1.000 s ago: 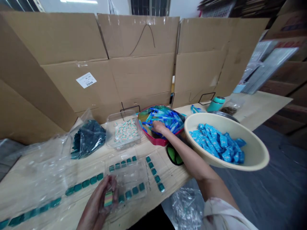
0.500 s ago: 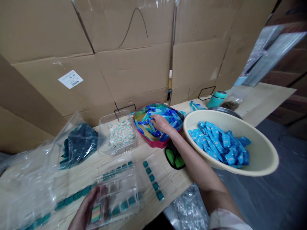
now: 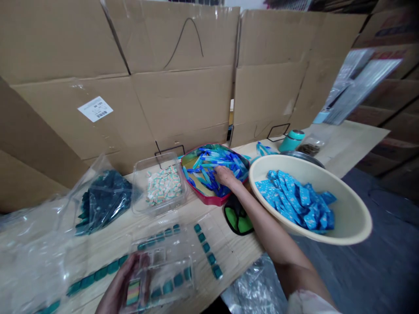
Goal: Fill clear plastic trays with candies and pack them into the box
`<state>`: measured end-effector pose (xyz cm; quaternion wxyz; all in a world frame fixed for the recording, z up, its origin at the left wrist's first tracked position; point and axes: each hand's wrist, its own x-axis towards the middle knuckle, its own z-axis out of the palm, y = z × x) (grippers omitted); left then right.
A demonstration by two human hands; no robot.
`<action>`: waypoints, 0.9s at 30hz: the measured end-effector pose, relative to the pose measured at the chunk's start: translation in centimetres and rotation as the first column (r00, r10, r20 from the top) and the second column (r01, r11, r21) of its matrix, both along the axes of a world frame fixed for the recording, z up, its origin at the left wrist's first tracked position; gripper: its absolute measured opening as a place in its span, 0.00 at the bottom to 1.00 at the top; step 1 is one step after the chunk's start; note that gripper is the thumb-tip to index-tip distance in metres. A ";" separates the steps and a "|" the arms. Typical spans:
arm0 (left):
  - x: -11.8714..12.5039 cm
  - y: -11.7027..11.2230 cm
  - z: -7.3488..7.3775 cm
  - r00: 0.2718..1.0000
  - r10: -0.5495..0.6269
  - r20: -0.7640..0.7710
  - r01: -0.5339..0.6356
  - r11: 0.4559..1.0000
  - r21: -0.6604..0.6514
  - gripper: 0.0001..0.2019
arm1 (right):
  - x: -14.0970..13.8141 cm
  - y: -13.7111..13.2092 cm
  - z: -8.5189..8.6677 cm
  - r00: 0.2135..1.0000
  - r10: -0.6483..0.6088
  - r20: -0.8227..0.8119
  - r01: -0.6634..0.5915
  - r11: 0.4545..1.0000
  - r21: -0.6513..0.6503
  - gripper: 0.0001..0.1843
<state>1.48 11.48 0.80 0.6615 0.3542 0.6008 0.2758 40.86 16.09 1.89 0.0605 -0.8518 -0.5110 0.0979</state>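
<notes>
At the lower left, my left hand (image 3: 126, 279) is closed around a clear plastic tray (image 3: 172, 279) with compartments. A block striped in pastel colours (image 3: 133, 292) sits in one compartment beside my fingers. My right hand (image 3: 224, 175) reaches into a red-rimmed box (image 3: 209, 199) full of slim blue and turquoise plastic pieces (image 3: 214, 158). Its fingers are curled down among them, and the fingertips are hidden. Rows of teal cubes (image 3: 211, 258) show on the table and through the clear tray.
Left of the red box stands a clear container of small striped pieces (image 3: 165, 185), then a plastic bag of dark teal items (image 3: 106, 196). A cream basin (image 3: 355, 213) of blue packets is at right, near a turquoise bottle (image 3: 292, 140). Cardboard (image 3: 183, 100) walls the back.
My right hand has moved slightly right and down within the red-rimmed box. My left hand still holds the clear tray, and the camera view has shifted a little.
</notes>
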 end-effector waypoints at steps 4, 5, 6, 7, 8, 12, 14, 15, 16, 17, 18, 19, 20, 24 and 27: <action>0.2 -0.1 0.7 0.993 0.102 0.062 -0.093 0.986 -0.136 0.24 | -0.6 0.7 -0.5 0.999 0.041 0.014 -0.041 0.999 -0.005 0.15; 0.2 -0.2 0.9 0.993 0.101 0.068 -0.091 0.987 -0.136 0.24 | -0.8 1.0 -0.7 0.999 0.043 0.017 -0.043 0.999 -0.010 0.15; 0.3 -0.2 1.1 0.992 0.101 0.073 -0.091 0.987 -0.130 0.23 | -1.1 1.2 -0.8 0.999 0.042 0.020 -0.042 0.999 -0.015 0.16; 0.3 -0.3 1.2 0.992 0.103 0.076 -0.093 0.988 -0.125 0.23 | -1.3 1.5 -0.9 0.999 0.041 0.022 -0.040 0.999 -0.019 0.16; 0.3 -0.3 1.3 0.991 0.107 0.078 -0.097 0.988 -0.121 0.22 | -1.6 1.7 -0.9 0.999 0.041 0.022 -0.041 0.999 -0.023 0.17; -0.2 -0.2 1.0 0.983 0.149 0.108 -0.135 0.983 -0.128 0.19 | -1.5 1.9 -0.5 0.998 0.055 0.009 -0.055 0.998 -0.029 0.13; -0.6 -0.1 0.7 0.976 0.170 0.139 -0.149 0.978 -0.149 0.18 | -0.7 1.7 0.1 0.999 0.019 0.029 -0.019 1.000 -0.001 0.15; -0.8 0.0 0.5 0.972 0.178 0.156 -0.152 0.975 -0.162 0.17 | -0.3 1.5 0.4 0.999 -0.014 0.051 0.012 1.000 0.021 0.17; -1.0 0.0 0.4 0.968 0.182 0.173 -0.151 0.973 -0.174 0.17 | 0.2 1.4 0.7 0.996 -0.056 0.070 0.052 0.997 0.049 0.19; -1.2 0.0 0.3 0.965 0.183 0.187 -0.149 0.972 -0.183 0.16 | 0.7 1.3 1.0 0.992 -0.099 0.081 0.093 0.993 0.076 0.20; -1.3 0.0 0.2 0.962 0.186 0.198 -0.149 0.971 -0.188 0.16 | 1.1 1.2 1.2 0.987 -0.136 0.084 0.128 0.987 0.098 0.20; -1.4 0.1 0.2 0.960 0.187 0.207 -0.149 0.971 -0.188 0.15 | 1.4 1.2 1.4 0.983 -0.164 0.079 0.155 0.981 0.113 0.20; -1.4 0.1 0.1 0.959 0.186 0.212 -0.146 0.971 -0.189 0.15 | 1.5 1.3 1.5 0.981 -0.181 0.071 0.172 0.978 0.120 0.19; -1.4 0.1 0.4 0.959 0.195 0.207 -0.153 0.968 -0.200 0.16 | 1.3 2.2 1.4 0.987 -0.156 0.048 0.152 0.985 0.082 0.18; -1.6 0.1 0.6 0.960 0.205 0.191 -0.167 0.966 -0.198 0.18 | 0.9 2.9 1.3 0.991 -0.128 0.036 0.127 0.992 0.022 0.15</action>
